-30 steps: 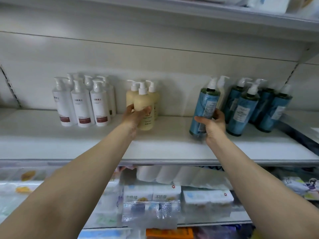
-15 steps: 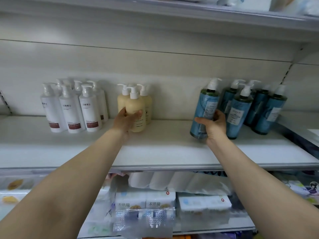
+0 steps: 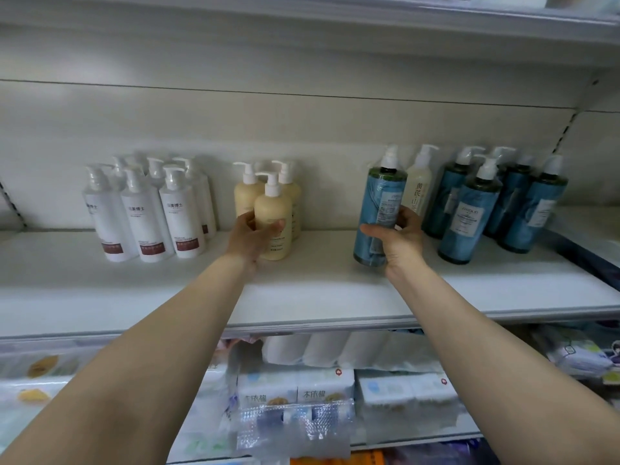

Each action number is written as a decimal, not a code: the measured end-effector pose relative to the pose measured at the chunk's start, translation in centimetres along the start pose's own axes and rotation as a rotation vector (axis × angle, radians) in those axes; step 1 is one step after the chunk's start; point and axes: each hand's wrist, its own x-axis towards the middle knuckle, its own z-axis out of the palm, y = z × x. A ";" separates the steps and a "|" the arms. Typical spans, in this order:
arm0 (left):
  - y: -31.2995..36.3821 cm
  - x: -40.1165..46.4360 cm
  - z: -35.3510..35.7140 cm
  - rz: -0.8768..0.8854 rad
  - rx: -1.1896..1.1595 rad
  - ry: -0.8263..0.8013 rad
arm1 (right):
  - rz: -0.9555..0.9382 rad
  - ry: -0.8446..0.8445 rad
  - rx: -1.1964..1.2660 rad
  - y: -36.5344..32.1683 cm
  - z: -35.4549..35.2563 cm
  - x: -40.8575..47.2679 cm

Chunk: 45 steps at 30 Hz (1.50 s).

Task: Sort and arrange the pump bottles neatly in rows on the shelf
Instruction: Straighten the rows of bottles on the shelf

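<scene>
White shelf (image 3: 318,290) runs across my head view, and both of my hands are up on it. My left hand (image 3: 250,234) wraps its fingers and thumb round the front cream pump bottle (image 3: 273,221), which stands upright on the shelf just ahead of two more cream bottles (image 3: 246,196). My right hand (image 3: 399,243) grips a blue pump bottle (image 3: 377,209) near its lower half; that bottle leans slightly left, and I cannot tell if its base touches the shelf. Behind it stands a pale bottle (image 3: 419,189). A cluster of blue bottles (image 3: 496,203) sits to the right, a group of white bottles (image 3: 147,213) to the far left. Wrapped packs (image 3: 322,387) fill the lower shelf.
</scene>
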 end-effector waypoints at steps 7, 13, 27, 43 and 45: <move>1.1 -1.1 0.8 -0.022 0.336 0.110 | 0.001 0.032 0.010 0.4 2.5 -2.7; 3.8 -4.6 3.3 0.303 0.443 0.297 | -0.022 0.030 0.069 0.1 3.9 -5.5; 3.6 -10.4 13.9 0.251 0.129 -0.399 | -0.060 0.092 0.106 -1.7 -3.0 -4.6; 4.0 -12.2 29.3 0.047 -0.086 -0.344 | -0.111 0.024 -0.087 -4.1 -18.1 0.0; 3.8 -12.2 31.1 0.040 -0.086 -0.359 | -0.114 0.037 -0.109 -3.9 -20.0 0.8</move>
